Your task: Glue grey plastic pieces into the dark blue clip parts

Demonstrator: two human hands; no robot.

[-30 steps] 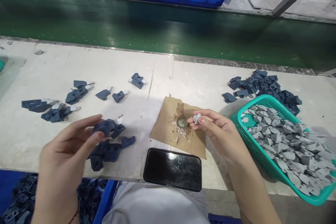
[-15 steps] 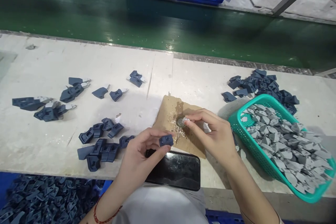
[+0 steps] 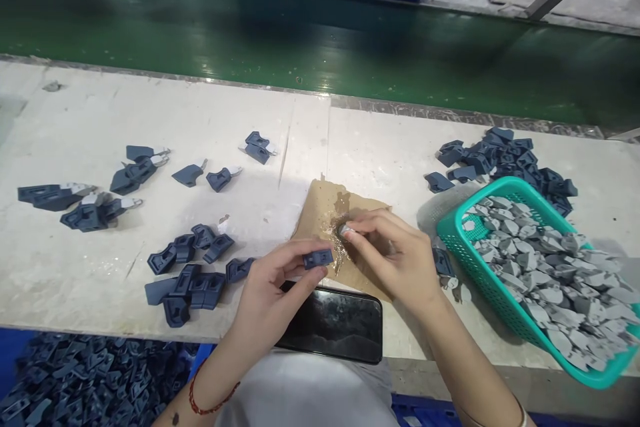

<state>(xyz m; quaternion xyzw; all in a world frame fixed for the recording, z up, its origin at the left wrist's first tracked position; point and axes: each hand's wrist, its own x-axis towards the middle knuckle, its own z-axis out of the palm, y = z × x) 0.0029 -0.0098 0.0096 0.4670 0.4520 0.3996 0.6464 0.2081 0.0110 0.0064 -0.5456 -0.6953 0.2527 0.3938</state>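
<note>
My left hand [image 3: 273,287] pinches a small dark blue plastic part [image 3: 319,258] between thumb and fingers, just above the near left edge of a piece of brown cardboard [image 3: 320,203]. Over the middle of that cardboard, my right hand [image 3: 400,250] is closed on a small light grey piece [image 3: 346,230], mostly covered by the fingertips. Shiny wet spots [image 3: 340,257] mark the cardboard around it. A black phone [image 3: 340,327] lies flat below both hands. The two held pieces are apart.
A green basket [image 3: 450,237] full of grey pieces [image 3: 545,267] stands at right, with a heap of blue parts [image 3: 520,160] behind. More blue parts [image 3: 187,287] lie at left, some with grey pieces attached [image 3: 90,213]. A green belt [image 3: 150,27] runs behind the table.
My right hand has shifted slightly left and keeps the grey piece low over the cardboard. The blue part in my left hand has moved up a little and turned slightly.
</note>
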